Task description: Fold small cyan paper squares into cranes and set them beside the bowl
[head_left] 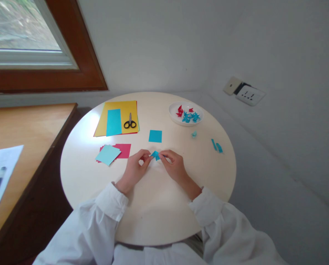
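Between my two hands is a small folded piece of blue origami paper (156,155), partly covered by my fingertips. My left hand (137,165) pinches its left side between thumb and fingers. On the other side my right hand (174,164) grips the right edge in the same way. Just beyond lies a flat blue paper square (155,136). To the left of my left hand, a light blue square (108,154) rests on top of magenta paper (125,151).
A white dish (172,115) at the back right holds red and blue folded paper figures. Black-handled scissors (130,123) and a blue sheet (114,122) lie on yellow paper (103,117). Blue scraps (216,146) and a pale folded piece (194,134) sit on the round table (150,221).
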Motion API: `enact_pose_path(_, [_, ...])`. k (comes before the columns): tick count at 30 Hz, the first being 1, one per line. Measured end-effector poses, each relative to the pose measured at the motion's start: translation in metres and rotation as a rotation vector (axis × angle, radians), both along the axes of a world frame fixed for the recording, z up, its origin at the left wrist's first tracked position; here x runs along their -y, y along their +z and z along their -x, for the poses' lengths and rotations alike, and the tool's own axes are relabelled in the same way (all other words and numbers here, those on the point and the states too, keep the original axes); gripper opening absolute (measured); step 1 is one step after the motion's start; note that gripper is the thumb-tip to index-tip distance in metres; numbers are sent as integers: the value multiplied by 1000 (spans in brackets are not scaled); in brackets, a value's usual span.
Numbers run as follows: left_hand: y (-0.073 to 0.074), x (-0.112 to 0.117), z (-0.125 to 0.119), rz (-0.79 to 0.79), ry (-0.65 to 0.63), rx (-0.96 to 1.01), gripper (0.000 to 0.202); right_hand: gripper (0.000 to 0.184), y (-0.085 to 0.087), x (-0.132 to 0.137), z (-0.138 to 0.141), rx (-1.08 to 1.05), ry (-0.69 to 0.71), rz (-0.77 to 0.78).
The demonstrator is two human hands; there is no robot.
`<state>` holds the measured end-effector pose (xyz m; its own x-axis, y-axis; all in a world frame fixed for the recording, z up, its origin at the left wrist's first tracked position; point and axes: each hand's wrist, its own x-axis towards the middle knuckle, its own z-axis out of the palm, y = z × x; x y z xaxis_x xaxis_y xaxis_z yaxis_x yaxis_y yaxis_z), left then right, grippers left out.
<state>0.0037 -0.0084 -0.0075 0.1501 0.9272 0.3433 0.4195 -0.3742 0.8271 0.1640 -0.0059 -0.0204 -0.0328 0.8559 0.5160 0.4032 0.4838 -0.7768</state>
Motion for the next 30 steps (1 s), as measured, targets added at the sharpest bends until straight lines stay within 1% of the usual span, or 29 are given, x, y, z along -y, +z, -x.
enact_pose_path(7, [4,2,1,-6,36,-41,8,11,-3,-1,0,-69,8,59])
enact_pose_path(12, [3,3,1,-59,20,-52,10,10,-1,-1,1,-68,23,35])
enact_pose_path(16, [4,3,1,-36,10,-23,9,10,-1,-2,1,-93,15,24])
enact_pose_path(19, [5,2,2,-55,1,-25,22,10,-2,-3,0,-162,44,86])
enact_pose_path(20, [5,2,1,-49,-12,-12,26,10,-3,-3,-1,-185,64,115])
enact_pose_path(22, [4,1,1,9,-65,44,30,9,-6,-3,-1,-217,101,167])
enact_pose_path(25, [2,0,-1,118,-131,124,23,9,-9,-3,0,-241,137,218])
enact_pose_path(27, [0,0,-2,151,-130,130,17,10,-10,-3,1,-271,150,251])
enact_pose_path(30, [-1,-1,-2,150,-95,129,15,11,-8,-2,3,-338,141,292])
